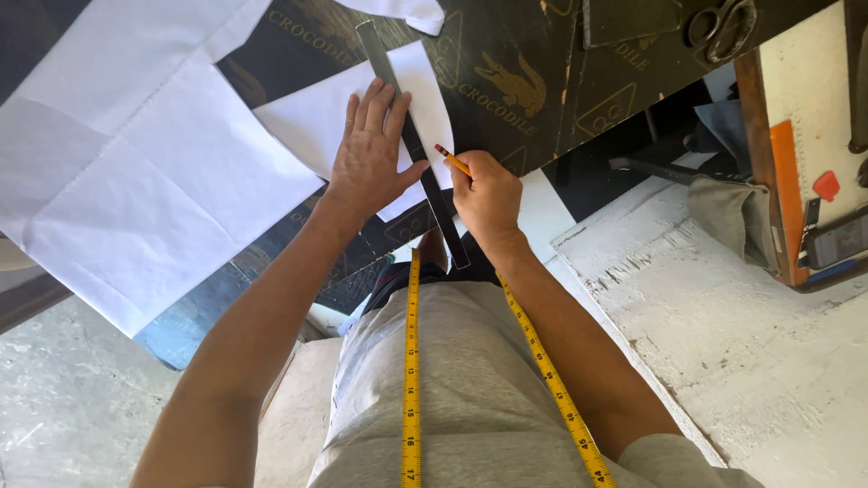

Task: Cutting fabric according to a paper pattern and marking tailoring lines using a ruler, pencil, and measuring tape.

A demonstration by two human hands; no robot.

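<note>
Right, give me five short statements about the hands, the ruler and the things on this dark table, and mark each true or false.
1. The left hand presses flat on the long dark straight ruler. True.
2. The right hand holds a blue pen. False: a yellow pencil with a red end.
3. The ruler lies across a small white fabric piece. True.
4. A yellow measuring tape lies coiled on the table. False: it hangs down the person's front.
5. Dark metal scissors lie near the table's far corner. True.
</note>
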